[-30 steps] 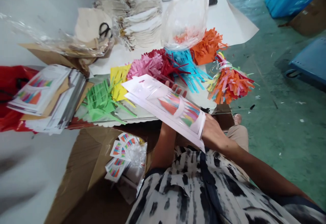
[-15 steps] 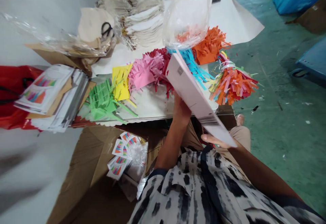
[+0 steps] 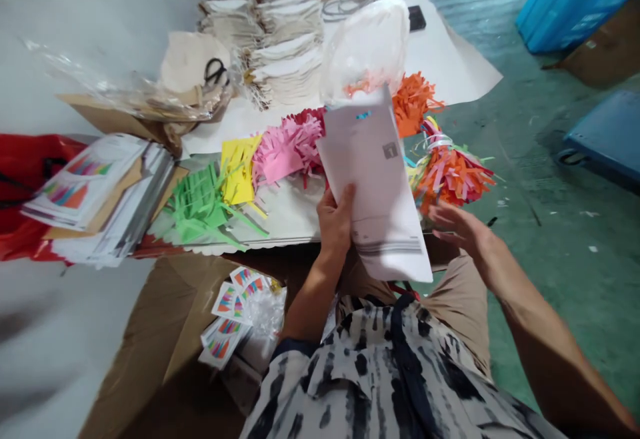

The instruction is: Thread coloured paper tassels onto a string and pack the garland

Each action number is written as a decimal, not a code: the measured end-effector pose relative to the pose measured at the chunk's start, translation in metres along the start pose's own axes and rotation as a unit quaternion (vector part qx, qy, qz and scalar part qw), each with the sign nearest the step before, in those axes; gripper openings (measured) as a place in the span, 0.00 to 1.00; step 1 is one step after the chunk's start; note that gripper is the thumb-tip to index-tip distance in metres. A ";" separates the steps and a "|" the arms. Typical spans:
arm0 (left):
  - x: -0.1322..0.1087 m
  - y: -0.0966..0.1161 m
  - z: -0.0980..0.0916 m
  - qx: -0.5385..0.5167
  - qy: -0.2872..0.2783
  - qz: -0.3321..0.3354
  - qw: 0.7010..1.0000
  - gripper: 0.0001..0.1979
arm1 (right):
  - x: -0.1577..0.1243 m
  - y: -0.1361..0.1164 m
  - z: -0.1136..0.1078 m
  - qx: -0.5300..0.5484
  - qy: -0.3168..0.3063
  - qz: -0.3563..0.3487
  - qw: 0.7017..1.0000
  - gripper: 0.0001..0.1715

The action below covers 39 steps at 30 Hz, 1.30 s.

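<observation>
My left hand (image 3: 336, 219) grips the left edge of a white paper packet (image 3: 377, 186), its plain back with a barcode strip facing me. The packet is held upright over the low white board (image 3: 290, 216). My right hand (image 3: 457, 226) hovers just right of the packet, fingers spread and somewhat blurred, holding nothing. Behind the packet lie fringed paper bundles: green (image 3: 200, 202), yellow (image 3: 239, 169), pink (image 3: 287, 149), orange (image 3: 414, 99) and a mixed-colour one (image 3: 447, 169).
A stack of printed packets (image 3: 95, 192) lies at the left on something red. A clear plastic bag (image 3: 367, 49) stands behind the bundles, beige stacked items (image 3: 280, 39) and scissors (image 3: 215, 69) farther back. A cardboard box (image 3: 165, 332) with small printed cards (image 3: 233, 309) sits below. Blue crates (image 3: 605, 136) stand on the green floor.
The packet was turned over from its printed face to its plain back. My right hand let go of its lower end and moved off to the right, while the left kept hold.
</observation>
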<state>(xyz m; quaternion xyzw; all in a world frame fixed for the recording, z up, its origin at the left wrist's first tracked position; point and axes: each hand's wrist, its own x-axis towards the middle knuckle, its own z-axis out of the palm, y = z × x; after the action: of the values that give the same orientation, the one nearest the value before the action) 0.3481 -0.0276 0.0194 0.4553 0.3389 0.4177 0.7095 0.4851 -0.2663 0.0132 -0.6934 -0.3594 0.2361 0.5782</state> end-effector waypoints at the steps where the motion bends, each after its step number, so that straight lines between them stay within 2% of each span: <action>1: -0.007 -0.006 0.004 0.000 -0.009 -0.015 1.000 0.24 | 0.008 -0.005 0.007 0.008 -0.029 -0.003 1.000 0.41; 3: -0.019 -0.016 0.011 -0.003 -0.026 -0.038 0.999 0.25 | 0.022 -0.015 0.024 -0.042 -0.033 -0.008 0.999 0.43; 5: -0.026 -0.023 0.013 -0.008 -0.037 -0.050 0.998 0.25 | 0.029 -0.020 0.039 -0.072 -0.006 -0.019 0.997 0.42; 10: -0.029 -0.031 0.003 -0.018 -0.033 -0.064 0.997 0.27 | 0.022 -0.010 0.053 -0.074 0.003 -0.049 0.996 0.43; 14: -0.028 -0.047 -0.003 -0.070 -0.021 -0.074 0.995 0.28 | 0.015 0.003 0.054 -0.054 0.028 -0.036 0.997 0.38; 20: -0.030 -0.060 -0.005 -0.093 -0.016 -0.104 0.990 0.31 | 0.009 0.007 0.053 -0.061 0.073 -0.034 0.995 0.33; 27: -0.031 -0.053 -0.009 -0.041 -0.019 -0.050 0.998 0.29 | 0.005 0.009 0.051 -0.094 0.106 -0.063 0.988 0.21; 30: -0.038 -0.048 -0.008 0.007 -0.014 -0.010 1.000 0.27 | 0.011 0.004 0.047 -0.047 0.104 -0.054 0.992 0.20; 33: -0.049 -0.045 -0.005 0.045 -0.021 0.018 0.999 0.25 | 0.022 -0.005 0.039 -0.005 0.133 -0.064 0.989 0.21; 39: -0.065 -0.043 -0.002 0.068 -0.058 0.014 0.996 0.23 | 0.040 -0.005 0.030 0.080 0.194 -0.062 0.976 0.21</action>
<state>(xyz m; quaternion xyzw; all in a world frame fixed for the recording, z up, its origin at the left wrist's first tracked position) 0.3309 -0.0954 -0.0143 0.5303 0.3182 0.3763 0.6899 0.4864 -0.2162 0.0152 -0.6540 -0.2624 0.0891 0.7039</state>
